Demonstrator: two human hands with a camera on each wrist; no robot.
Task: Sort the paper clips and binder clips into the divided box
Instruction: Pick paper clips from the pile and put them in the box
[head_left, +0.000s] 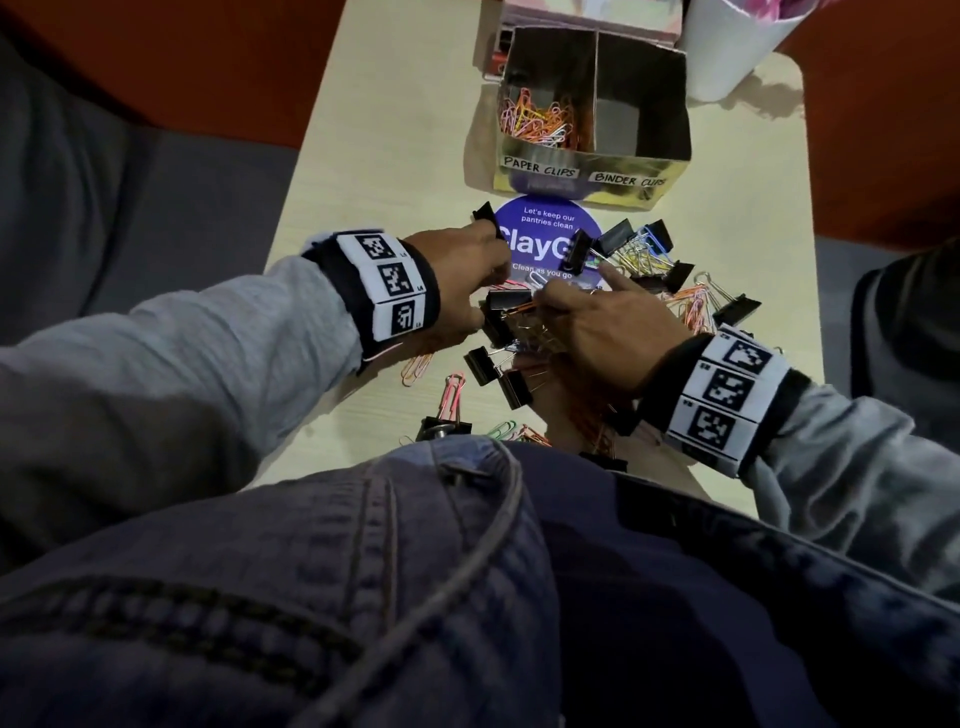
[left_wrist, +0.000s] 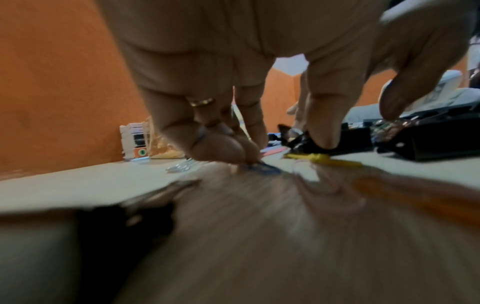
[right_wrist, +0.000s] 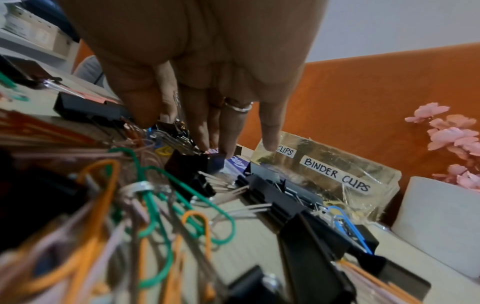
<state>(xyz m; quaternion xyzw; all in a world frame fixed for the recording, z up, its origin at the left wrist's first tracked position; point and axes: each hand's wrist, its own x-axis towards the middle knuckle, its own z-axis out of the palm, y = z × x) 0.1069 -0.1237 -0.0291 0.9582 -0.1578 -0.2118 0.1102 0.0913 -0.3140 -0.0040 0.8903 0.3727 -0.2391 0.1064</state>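
The gold divided box (head_left: 582, 174) stands at the table's far end, also seen in the right wrist view (right_wrist: 324, 170). Its left compartment, labelled PAPER CLIPS, holds coloured paper clips (head_left: 540, 122). The BINDER CLIPS compartment (head_left: 641, 104) looks empty. Black binder clips (head_left: 639, 249) and coloured paper clips (right_wrist: 145, 216) lie mixed in a pile before the box. My left hand (head_left: 483, 265) points down, its fingertips (left_wrist: 249, 154) pressing a blue paper clip (left_wrist: 262, 167) on the table, thumb apart. My right hand (head_left: 545, 296) pinches a silver paper clip (right_wrist: 177, 100) between thumb and forefinger (right_wrist: 158, 118); the little finger sticks out.
A round purple sticker (head_left: 545, 234) lies on the beige table (head_left: 395, 130). A white pot (head_left: 727, 47) with pink flowers (right_wrist: 449, 131) stands right of the box. A small stack of packets (left_wrist: 135, 142) sits behind it. My denim knee (head_left: 467, 571) covers the near edge.
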